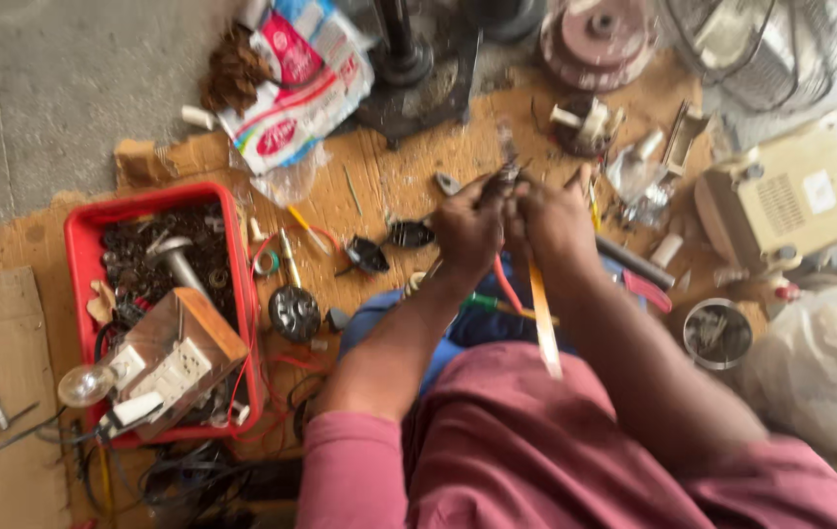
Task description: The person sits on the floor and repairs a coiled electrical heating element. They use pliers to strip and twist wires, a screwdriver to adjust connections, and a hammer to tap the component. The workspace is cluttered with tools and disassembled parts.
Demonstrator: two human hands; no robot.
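Seen from above: 2 hands meeting at centre frame over worn orange-brown cardboard sheeting (409,176) spread on the floor. Left hand (467,230) curled shut around a small dark metal part (509,174), blurred, poking up just above both sets of knuckles. Right hand (556,220) pressed against the left, fingers closed on the same part. Hanging below the hands, a thin red wire (507,286) and a pale orange-handled tool (543,318), angled down toward the maroon-sleeved lap; which hand holds the tool, impossible to tell. To the left, well apart from the hands, a red rectangular plastic tray (80,230) filled with dark scrap, carrying a wooden switchboard with white sockets (178,358) and a clear glass bulb (85,384). Between tray and hands, 2 small black oval pieces (389,245). To the right, a round metal tin (717,333) near the right forearm.
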